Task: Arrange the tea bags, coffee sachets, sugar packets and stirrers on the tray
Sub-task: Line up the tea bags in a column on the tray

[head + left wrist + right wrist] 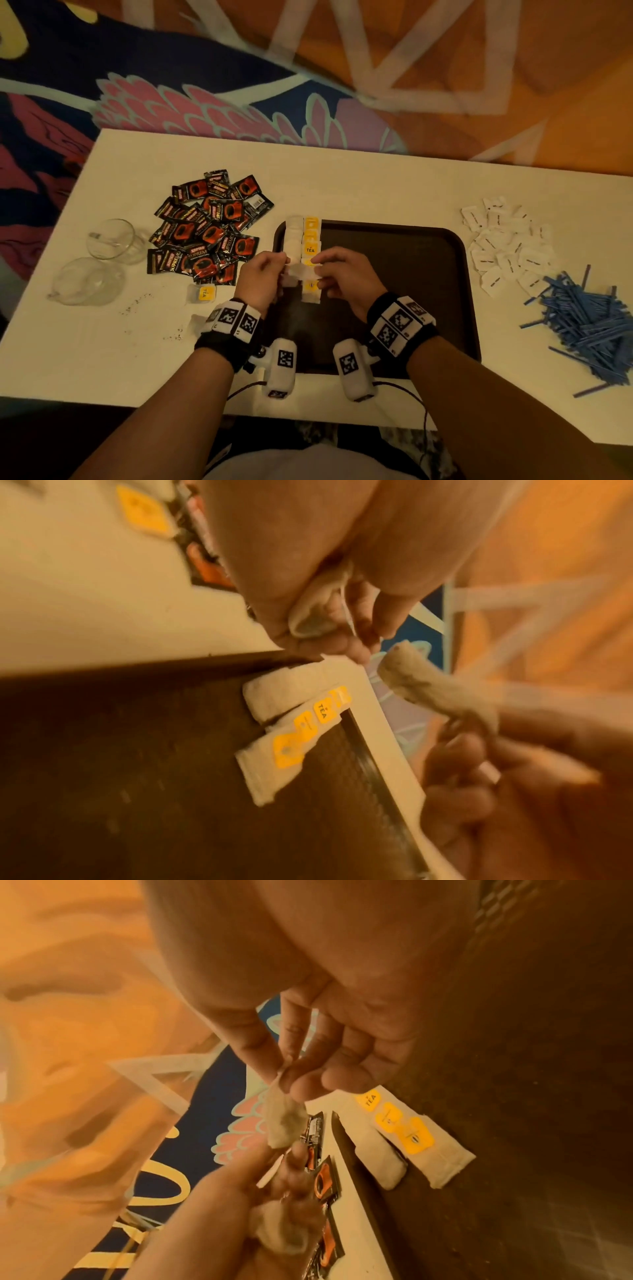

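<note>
Head view shows my two hands close together over the left part of the dark tray (394,298). My left hand (262,275) has its fingers curled round a soft white tea bag (310,615). My right hand (346,274) pinches another tea bag (284,1121) by one end, between thumb and first finger, and that bag hangs down toward my left hand. Whether the two bags are joined, I cannot tell.

Just past my fingers, two rows of tea bags (303,236) lie side by side on the tray, along its left edge. The row nearer my left hand is plain white. The row nearer my right hand has yellow tags that say TEA.

Off to the outside of my left hand, a pile of black and red coffee sachets (209,226) sits on the white table (359,178). One more loose tea bag (202,293) with a yellow tag lies just beside my left wrist. Further out that way are two clear glass cups (102,260).

Well out past my right hand, on the other side of the tray, are white sugar packets (507,243). Nearer to me than those is a heap of blue stirrers (589,322).
</note>
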`<act>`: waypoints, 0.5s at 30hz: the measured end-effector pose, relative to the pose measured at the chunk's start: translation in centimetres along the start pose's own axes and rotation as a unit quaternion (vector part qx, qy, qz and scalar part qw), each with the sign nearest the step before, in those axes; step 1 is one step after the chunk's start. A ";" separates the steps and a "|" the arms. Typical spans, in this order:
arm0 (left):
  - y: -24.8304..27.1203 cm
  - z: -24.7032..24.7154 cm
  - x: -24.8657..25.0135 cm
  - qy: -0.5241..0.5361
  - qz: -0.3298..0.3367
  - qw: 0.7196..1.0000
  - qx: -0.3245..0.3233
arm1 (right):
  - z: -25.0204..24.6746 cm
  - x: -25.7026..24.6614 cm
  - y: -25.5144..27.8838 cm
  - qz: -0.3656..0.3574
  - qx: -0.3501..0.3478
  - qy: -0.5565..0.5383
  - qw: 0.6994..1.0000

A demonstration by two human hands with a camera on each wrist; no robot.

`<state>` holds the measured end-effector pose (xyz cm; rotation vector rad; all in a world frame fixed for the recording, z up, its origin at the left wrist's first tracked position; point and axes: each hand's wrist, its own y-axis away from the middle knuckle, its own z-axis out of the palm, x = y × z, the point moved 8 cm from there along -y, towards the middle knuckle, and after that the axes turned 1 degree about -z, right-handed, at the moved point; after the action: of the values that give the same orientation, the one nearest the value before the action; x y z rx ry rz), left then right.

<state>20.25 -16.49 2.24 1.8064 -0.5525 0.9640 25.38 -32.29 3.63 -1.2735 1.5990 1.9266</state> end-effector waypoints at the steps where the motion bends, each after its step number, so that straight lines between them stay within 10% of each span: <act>1: 0.4 -0.7 1.0 -0.062 0.069 0.995 0.034 | -0.3 -0.2 0.1 -0.001 0.000 -0.006 1.000; 4: 3.0 -0.1 4.4 -0.211 0.285 0.934 0.040 | -0.8 -0.4 0.0 0.001 0.006 -0.003 1.000; 8: 5.1 2.2 6.1 -0.276 0.390 0.878 -0.013 | -0.5 -1.2 0.3 -0.002 -0.010 -0.027 1.000; 15: 3.2 1.4 4.6 -0.061 0.194 0.978 -0.037 | -1.3 -2.8 1.1 -0.063 -0.030 0.018 0.997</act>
<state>21.13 -18.89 7.39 1.7306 -1.0339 1.0781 26.67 -33.02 6.54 -1.4039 1.4506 1.8987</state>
